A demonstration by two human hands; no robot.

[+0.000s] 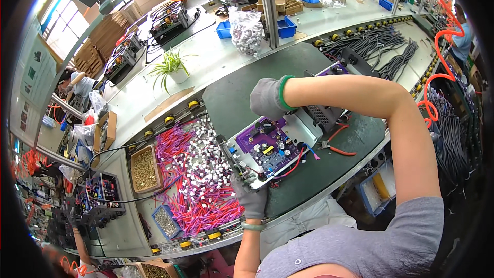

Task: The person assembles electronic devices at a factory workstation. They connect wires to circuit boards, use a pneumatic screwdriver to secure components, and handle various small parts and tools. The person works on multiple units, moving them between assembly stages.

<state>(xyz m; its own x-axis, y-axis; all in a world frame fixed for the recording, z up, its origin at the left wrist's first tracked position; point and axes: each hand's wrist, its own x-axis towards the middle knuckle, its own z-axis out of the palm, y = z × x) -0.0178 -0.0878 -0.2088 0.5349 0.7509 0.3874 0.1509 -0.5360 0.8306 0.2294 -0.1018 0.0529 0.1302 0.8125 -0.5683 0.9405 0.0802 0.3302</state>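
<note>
We are steadying the purple circuit board [265, 146] on the worktop [231, 98]: left hand [252, 198] gripping its near edge, right hand [267, 98] clenched above, next needing careful seating.

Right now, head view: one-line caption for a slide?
Gloved left hand steadies a purple circuit board on a dark mat, gloved right hand above it, purple wire bundles alongside.

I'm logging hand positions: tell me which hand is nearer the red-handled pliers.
Right. The right hand hovers over the purple circuit board, up-left of the red-handled pliers. The left hand grips the board's near-left corner, farther from them.
</note>
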